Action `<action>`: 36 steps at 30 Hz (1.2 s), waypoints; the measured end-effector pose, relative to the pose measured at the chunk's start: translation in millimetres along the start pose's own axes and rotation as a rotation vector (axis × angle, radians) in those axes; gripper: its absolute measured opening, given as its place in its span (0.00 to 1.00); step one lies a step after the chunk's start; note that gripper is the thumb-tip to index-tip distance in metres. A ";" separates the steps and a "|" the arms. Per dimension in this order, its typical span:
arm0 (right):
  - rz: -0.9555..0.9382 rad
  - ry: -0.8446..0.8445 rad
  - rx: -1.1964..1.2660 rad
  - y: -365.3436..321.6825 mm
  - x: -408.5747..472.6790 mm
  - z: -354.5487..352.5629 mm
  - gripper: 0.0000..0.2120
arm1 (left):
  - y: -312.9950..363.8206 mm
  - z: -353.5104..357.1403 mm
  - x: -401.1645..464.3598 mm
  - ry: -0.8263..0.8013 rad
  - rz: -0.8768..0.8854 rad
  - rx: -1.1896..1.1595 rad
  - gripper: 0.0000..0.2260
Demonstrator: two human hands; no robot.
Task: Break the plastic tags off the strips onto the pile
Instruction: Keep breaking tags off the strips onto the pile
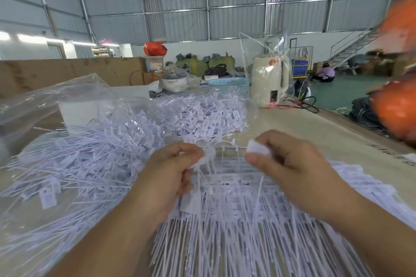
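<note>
Beyond pile [94,164]: kettle [269,80], basket [227,84].

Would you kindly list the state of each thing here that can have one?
left hand: pinching the strip's left end
right hand: pinching a white tag
strip: held up between both hands
pile: heaped on clear plastic, left
kettle: upright, lid shut, under a clear bag

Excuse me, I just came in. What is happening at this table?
A person is breaking white plastic tags off strips. The left hand and the right hand each pinch one end of a strip held above more strips. Loose tags lie in a pile to the left, on clear plastic.
</note>
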State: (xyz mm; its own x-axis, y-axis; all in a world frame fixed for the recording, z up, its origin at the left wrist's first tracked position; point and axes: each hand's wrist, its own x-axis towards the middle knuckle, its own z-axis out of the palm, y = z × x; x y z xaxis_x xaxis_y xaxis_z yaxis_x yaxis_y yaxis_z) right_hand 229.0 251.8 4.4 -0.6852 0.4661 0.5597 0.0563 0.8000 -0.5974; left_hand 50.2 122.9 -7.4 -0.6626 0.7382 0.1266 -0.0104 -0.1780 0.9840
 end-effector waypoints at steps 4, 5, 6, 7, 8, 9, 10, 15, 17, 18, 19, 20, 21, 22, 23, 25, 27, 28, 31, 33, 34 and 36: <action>-0.082 -0.300 -0.110 -3.9 -2.1 17.2 0.27 | -2.2 11.6 -11.8 -0.210 0.104 0.222 0.07; -0.102 -0.325 -0.129 -3.8 -2.0 18.8 0.28 | -2.8 14.2 -13.4 -0.231 0.143 0.280 0.08; -0.115 -0.337 -0.136 -3.5 -2.1 19.3 0.29 | -3.3 15.5 -14.1 -0.232 0.181 0.331 0.09; -0.117 -0.346 -0.136 -3.5 -3.0 18.9 0.30 | -3.6 16.6 -14.4 -0.229 0.209 0.371 0.10; -0.112 -0.354 -0.139 -4.1 -3.8 18.8 0.31 | -4.1 17.0 -14.6 -0.229 0.221 0.402 0.10; -0.100 -0.359 -0.148 -4.5 -5.0 18.9 0.33 | -5.1 17.1 -14.5 -0.230 0.222 0.414 0.10; -0.089 -0.358 -0.164 -5.4 -5.7 19.4 0.34 | -5.4 17.2 -15.3 -0.235 0.216 0.406 0.09; -0.094 -0.323 -0.203 -3.1 -4.3 26.2 0.32 | -5.4 16.8 -16.9 -0.232 0.286 0.476 0.01; -0.085 -0.327 -0.196 -3.1 -3.6 27.1 0.31 | -5.7 16.8 -16.4 -0.200 0.304 0.507 0.04; -0.065 -0.335 -0.172 -3.1 -3.3 25.5 0.30 | -5.3 16.8 -16.4 -0.179 0.313 0.511 0.05; -0.041 -0.341 -0.148 -3.3 -3.4 22.7 0.30 | -3.8 16.7 -16.6 -0.155 0.322 0.515 0.05; -0.026 -0.340 -0.139 -3.7 -3.2 19.5 0.28 | -2.3 15.9 -16.3 -0.133 0.334 0.513 0.06; -0.027 -0.335 -0.155 -3.6 -3.0 16.4 0.24 | -1.1 14.2 -15.6 -0.108 0.340 0.502 0.06; -0.041 -0.325 -0.192 -2.9 -2.3 13.6 0.19 | 0.1 11.8 -14.8 -0.091 0.341 0.481 0.06; -0.050 -0.319 -0.234 -3.1 -1.7 11.3 0.16 | 1.2 9.7 -14.2 -0.080 0.338 0.458 0.07; -0.048 -0.305 -0.272 -4.3 -0.7 9.0 0.16 | 1.3 7.1 -12.9 -0.084 0.322 0.422 0.07; -0.036 -0.286 -0.283 -4.4 -0.5 8.6 0.17 | 0.8 8.4 -11.9 -0.093 0.314 0.398 0.06; -0.037 -0.271 -0.289 -4.6 -0.6 9.3 0.18 | 0.0 9.2 -11.2 -0.094 0.316 0.384 0.05; -0.044 -0.187 -0.298 -5.6 -2.0 12.6 0.18 | -2.2 10.8 -10.2 -0.093 0.291 0.301 0.03; -0.056 -0.119 -0.293 -7.0 -3.6 15.9 0.18 | -1.9 12.6 -10.4 -0.097 0.261 0.201 0.04; -0.063 -0.092 -0.291 -8.1 -4.9 18.0 0.18 | -1.4 13.5 -10.7 -0.092 0.253 0.163 0.07; -0.083 -0.036 -0.293 -12.8 -6.3 21.9 0.19 | -0.9 15.1 -11.8 -0.078 0.237 0.114 0.10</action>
State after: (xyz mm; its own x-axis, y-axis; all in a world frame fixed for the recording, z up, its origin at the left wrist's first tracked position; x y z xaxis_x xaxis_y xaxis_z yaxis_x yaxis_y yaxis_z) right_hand 216.7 230.3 -4.1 -0.7213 0.3851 0.5757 0.2024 0.9121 -0.3566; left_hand 69.3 124.2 -7.9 -0.5770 0.7332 0.3599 0.2254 -0.2806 0.9330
